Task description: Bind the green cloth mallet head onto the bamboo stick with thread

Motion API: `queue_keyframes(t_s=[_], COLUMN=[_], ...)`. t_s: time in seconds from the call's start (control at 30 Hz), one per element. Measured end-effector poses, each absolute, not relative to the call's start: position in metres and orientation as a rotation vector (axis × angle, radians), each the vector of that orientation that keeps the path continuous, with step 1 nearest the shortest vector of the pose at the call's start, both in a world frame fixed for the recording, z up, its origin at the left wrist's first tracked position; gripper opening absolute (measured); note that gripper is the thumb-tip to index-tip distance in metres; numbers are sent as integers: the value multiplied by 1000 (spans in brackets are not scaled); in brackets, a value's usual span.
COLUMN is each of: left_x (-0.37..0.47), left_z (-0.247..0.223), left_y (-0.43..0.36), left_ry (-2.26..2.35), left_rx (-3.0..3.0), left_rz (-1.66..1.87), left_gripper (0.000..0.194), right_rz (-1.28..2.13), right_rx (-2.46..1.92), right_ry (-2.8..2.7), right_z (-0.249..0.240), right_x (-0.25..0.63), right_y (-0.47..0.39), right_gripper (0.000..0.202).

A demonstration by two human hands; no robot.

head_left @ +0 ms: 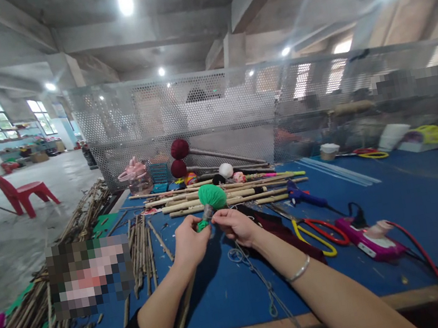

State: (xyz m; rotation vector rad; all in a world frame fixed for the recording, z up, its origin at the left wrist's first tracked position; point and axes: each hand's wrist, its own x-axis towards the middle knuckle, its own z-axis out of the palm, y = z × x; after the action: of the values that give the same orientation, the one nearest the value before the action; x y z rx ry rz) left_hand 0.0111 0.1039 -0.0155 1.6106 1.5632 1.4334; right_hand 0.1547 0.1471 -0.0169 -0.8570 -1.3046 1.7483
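Note:
A stick with a round green cloth-covered head (211,196) stands tilted in front of me, like a mallet. Grey wrapping (208,212) circles its neck, and a bit of green cloth shows below that. My left hand (189,241) is closed around the stick under the head; the wooden shaft (183,323) runs down past my left forearm. My right hand (236,226) pinches by the neck, apparently on a thin grey cord (270,290) that hangs looped beneath it to the table edge. Its fingertips partly hide the held strand.
Scissors (316,231), a blue glue gun (304,194) and a magenta power strip (370,239) lie rightward on the blue table (420,196). Bamboo sticks (233,197) and dark-red-headed sticks (179,149) lie ahead, before a perforated metal screen (216,102). Twigs (143,251) lie left.

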Motion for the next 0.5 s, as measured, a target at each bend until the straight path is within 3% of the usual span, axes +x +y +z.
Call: queue_keyframes(t_s=[0.3, 0.5], left_x=[13, 15], left_z=[-16, -23], left_y=[109, 108], left_ry=[1052, 1115], left_rx=[1135, 925], left_rz=[1152, 975], left_gripper=[34, 43], right_rz=[1803, 1796], right_rx=[-803, -963], right_ry=[-1270, -1334], right_z=[-19, -35], right_x=[151, 146], right_y=[150, 150], right_gripper=[40, 42])
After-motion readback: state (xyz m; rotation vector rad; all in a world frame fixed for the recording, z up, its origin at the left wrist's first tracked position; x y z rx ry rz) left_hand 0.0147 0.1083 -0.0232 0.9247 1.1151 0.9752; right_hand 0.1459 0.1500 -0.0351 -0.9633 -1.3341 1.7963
